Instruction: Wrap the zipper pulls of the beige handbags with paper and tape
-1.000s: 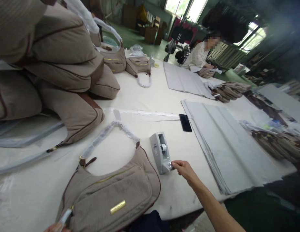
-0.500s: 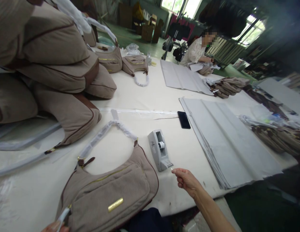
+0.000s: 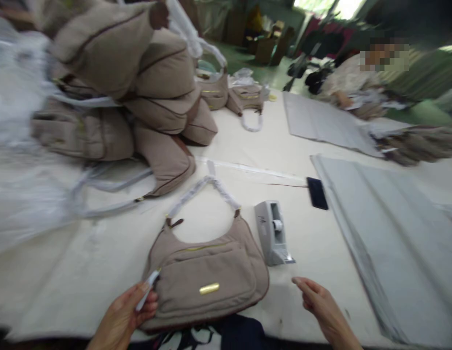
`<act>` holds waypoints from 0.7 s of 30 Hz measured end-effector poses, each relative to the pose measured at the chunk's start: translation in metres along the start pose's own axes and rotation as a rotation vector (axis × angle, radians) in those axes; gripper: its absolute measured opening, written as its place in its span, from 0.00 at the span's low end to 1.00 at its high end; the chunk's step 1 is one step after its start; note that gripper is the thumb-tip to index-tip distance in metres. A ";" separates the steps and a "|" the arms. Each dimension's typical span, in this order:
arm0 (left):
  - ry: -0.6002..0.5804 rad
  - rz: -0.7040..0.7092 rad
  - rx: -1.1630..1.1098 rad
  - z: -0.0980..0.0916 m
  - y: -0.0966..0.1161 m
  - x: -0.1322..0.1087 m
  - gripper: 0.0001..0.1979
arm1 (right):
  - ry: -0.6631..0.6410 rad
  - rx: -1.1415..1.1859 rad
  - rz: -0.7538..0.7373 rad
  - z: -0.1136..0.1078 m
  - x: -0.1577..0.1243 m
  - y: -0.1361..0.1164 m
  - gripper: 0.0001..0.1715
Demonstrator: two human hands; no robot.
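A taupe shoulder bag (image 3: 211,272) with a gold plate lies on the white table, its wrapped strap looped away from me. At the bag's left end, my left hand (image 3: 129,306) pinches a white wrapped zipper pull (image 3: 147,290). The grey tape dispenser (image 3: 270,233) stands just right of the bag. My right hand (image 3: 319,301) is below and right of the dispenser, thumb and forefinger pressed together; whatever is between those fingertips is too small to make out.
Taupe bags (image 3: 160,73) are piled at the back left, beside clear plastic (image 3: 25,146). A black phone (image 3: 317,193) lies by grey sheets (image 3: 386,233) on the right. A person (image 3: 348,78) sits across the table at the back right.
The view has swung left, so more of the left side shows. My right hand has drawn slightly away from the dispenser. My left hand shows more fully, still on the white pull.
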State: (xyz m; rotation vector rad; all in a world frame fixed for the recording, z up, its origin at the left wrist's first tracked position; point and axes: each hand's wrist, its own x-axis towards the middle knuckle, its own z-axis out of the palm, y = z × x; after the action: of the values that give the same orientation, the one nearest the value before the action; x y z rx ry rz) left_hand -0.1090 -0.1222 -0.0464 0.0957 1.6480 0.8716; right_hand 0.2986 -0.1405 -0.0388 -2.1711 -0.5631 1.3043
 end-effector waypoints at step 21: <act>-0.251 0.043 -0.158 -0.010 -0.010 0.007 0.16 | -0.840 -0.730 -0.183 0.294 -0.083 -0.123 0.12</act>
State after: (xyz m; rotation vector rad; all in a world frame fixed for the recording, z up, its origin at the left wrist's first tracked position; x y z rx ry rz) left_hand -0.1161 -0.1313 -0.0576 0.1262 1.3439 0.9781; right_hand -0.0098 -0.0273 -0.0182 -1.8817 -1.7407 2.1180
